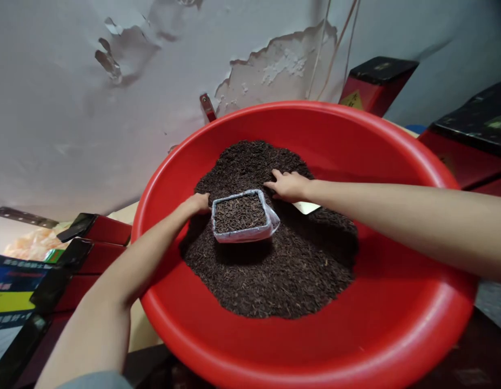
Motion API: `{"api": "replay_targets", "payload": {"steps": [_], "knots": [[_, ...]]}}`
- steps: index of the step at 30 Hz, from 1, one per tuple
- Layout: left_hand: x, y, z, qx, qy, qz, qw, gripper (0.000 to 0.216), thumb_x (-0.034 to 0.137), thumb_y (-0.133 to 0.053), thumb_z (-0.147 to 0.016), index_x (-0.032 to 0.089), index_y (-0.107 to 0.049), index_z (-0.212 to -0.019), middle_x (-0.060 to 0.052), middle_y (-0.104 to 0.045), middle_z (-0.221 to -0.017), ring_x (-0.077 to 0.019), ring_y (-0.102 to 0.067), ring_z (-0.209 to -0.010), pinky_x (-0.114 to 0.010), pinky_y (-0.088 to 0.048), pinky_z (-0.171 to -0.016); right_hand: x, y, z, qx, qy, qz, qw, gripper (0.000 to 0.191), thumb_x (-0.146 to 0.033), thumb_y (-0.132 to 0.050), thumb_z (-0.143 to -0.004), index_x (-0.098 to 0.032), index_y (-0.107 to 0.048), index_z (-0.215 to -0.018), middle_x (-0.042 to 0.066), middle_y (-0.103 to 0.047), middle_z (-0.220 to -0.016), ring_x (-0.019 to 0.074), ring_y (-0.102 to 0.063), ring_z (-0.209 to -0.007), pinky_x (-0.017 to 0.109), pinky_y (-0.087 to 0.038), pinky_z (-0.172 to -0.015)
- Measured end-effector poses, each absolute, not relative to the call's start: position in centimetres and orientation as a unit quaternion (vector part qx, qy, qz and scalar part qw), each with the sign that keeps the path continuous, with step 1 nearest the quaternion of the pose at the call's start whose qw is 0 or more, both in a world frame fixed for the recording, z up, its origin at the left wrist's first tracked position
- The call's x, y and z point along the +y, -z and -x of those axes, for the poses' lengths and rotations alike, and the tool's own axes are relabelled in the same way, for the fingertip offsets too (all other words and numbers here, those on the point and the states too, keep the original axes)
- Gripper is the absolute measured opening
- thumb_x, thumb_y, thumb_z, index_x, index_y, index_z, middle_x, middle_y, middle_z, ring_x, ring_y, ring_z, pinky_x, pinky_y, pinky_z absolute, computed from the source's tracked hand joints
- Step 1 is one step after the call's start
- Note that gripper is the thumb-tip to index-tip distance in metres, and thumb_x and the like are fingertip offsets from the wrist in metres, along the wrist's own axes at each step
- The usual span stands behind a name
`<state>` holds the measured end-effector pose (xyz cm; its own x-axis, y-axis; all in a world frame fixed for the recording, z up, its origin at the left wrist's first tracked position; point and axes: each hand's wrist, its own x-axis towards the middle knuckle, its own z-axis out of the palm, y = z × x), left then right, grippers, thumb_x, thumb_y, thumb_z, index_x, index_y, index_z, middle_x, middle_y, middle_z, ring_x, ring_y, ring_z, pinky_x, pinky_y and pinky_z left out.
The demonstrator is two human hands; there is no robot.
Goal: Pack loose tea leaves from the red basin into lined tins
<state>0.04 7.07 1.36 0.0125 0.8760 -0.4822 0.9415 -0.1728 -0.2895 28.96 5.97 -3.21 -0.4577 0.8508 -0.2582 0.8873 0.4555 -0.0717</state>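
A big red plastic basin (396,302) holds a heap of dark loose tea leaves (274,270). On the heap stands a small box lined with a clear plastic bag (242,217), filled with the same leaves. My left hand (198,203) grips the box's left edge. My right hand (288,185) lies on the heap just right of the box, fingers curled around a white scoop (307,207) that shows under the wrist.
Red boxes with black lids stand at the right (473,140) and behind the basin (375,81). More red and black boxes (92,229) and printed cartons (15,292) lie at the left. A peeling grey wall (112,97) rises behind.
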Motion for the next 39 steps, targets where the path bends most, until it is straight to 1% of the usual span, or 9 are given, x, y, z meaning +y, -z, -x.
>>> {"api": "replay_targets", "payload": {"steps": [3,6,10,13,16,20,25,31,39], "knots": [[6.5,-0.1,-0.3,0.658,0.285,-0.696,0.044,0.062,0.042,-0.07,-0.086,0.013,-0.058,-0.14,-0.024,-0.067,-0.134,-0.0347,-0.07,-0.116,-0.033,-0.058,-0.089,5.9,3.5,-28.7,0.872,0.085,-0.47,0.106,0.043,-0.024,-0.053,-0.097,-0.013,-0.062,-0.138,0.025,-0.052,-0.14,0.0357,-0.063,-0.118,0.043,-0.051,-0.096],[6.6,-0.4,-0.2,0.654,0.282,-0.701,0.036,0.045,0.034,-0.07,-0.086,0.017,-0.068,-0.128,-0.019,-0.07,-0.13,-0.0315,-0.07,-0.116,-0.029,-0.057,-0.09,5.9,3.3,-28.4,0.885,0.08,-0.446,0.103,0.04,-0.012,-0.041,-0.098,-0.008,-0.067,-0.129,0.025,-0.06,-0.129,0.0317,-0.066,-0.113,0.038,-0.051,-0.093],[7.1,-1.8,-0.4,0.641,0.296,-0.708,0.03,0.033,0.02,-0.071,-0.078,0.016,-0.078,-0.11,-0.016,-0.077,-0.113,-0.0297,-0.074,-0.103,-0.029,-0.058,-0.084,5.9,2.1,-28.0,0.886,0.081,-0.444,0.103,0.034,-0.012,-0.049,-0.095,-0.008,-0.072,-0.119,0.023,-0.067,-0.122,0.0311,-0.068,-0.11,0.037,-0.052,-0.089],[7.1,-2.9,-0.4,0.623,0.294,-0.724,0.028,0.035,0.017,-0.072,-0.076,0.019,-0.079,-0.11,-0.011,-0.079,-0.109,-0.027,-0.074,-0.099,-0.027,-0.057,-0.084,5.9,0.8,-27.4,0.887,0.069,-0.449,0.082,0.033,-0.011,-0.052,-0.092,-0.013,-0.076,-0.116,0.019,-0.071,-0.118,0.0299,-0.069,-0.108,0.036,-0.052,-0.088],[6.9,-4.1,0.2,0.605,0.245,-0.757,0.018,0.034,0.014,-0.071,-0.076,0.022,-0.08,-0.107,-0.007,-0.08,-0.105,-0.0237,-0.074,-0.097,-0.025,-0.057,-0.085,6.1,-0.8,-27.0,0.891,0.044,-0.452,0.004,0.032,-0.011,-0.053,-0.092,-0.015,-0.077,-0.112,0.016,-0.072,-0.114,0.0284,-0.069,-0.103,0.036,-0.051,-0.085],[5.8,-6.2,1.0,0.571,0.066,-0.817,-0.043,0.023,0.01,-0.067,-0.077,0.021,-0.083,-0.09,-0.008,-0.08,-0.087,-0.0247,-0.075,-0.081,-0.034,-0.059,-0.08,5.9,-3.5,-26.9,0.887,0.037,-0.425,-0.178,0.028,-0.013,-0.056,-0.091,-0.016,-0.078,-0.109,0.013,-0.072,-0.113,0.024,-0.067,-0.097,0.035,-0.05,-0.085],[2.1,-9.7,-0.7,0.446,-0.125,-0.886,0.038,0.02,0.031,-0.074,-0.084,0.022,-0.082,-0.1,-0.007,-0.08,-0.088,-0.0202,-0.072,-0.072,-0.032,-0.06,-0.071,4.3,-5.7,-27.4,0.918,0.047,-0.233,-0.318,0.021,-0.021,-0.056,-0.096,-0.016,-0.076,-0.102,0.008,-0.07,-0.102,0.0178,-0.064,-0.089,0.032,-0.049,-0.082],[-1.7,-11.6,-3.6,0.393,-0.15,-0.9,0.115,0.026,0.046,-0.073,-0.089,0.023,-0.081,-0.098,-0.003,-0.079,-0.082,-0.0167,-0.071,-0.068,-0.027,-0.057,-0.064,2.4,-5.6,-27.1,0.95,0.019,-0.095,-0.296,0.02,-0.025,-0.055,-0.101,-0.015,-0.072,-0.103,0.008,-0.069,-0.097,0.0151,-0.063,-0.082,0.029,-0.047,-0.072],[-1.1,-10.7,-3.5,0.374,-0.101,-0.912,0.134,0.019,0.038,-0.075,-0.089,0.022,-0.078,-0.099,0.0,-0.075,-0.07,-0.0157,-0.071,-0.063,-0.025,-0.055,-0.063,2.0,-5.7,-27.1,0.95,0.035,-0.074,-0.3,0.021,-0.029,-0.054,-0.103,-0.015,-0.07,-0.102,0.004,-0.069,-0.087,0.0126,-0.062,-0.076,0.026,-0.045,-0.069]]}}
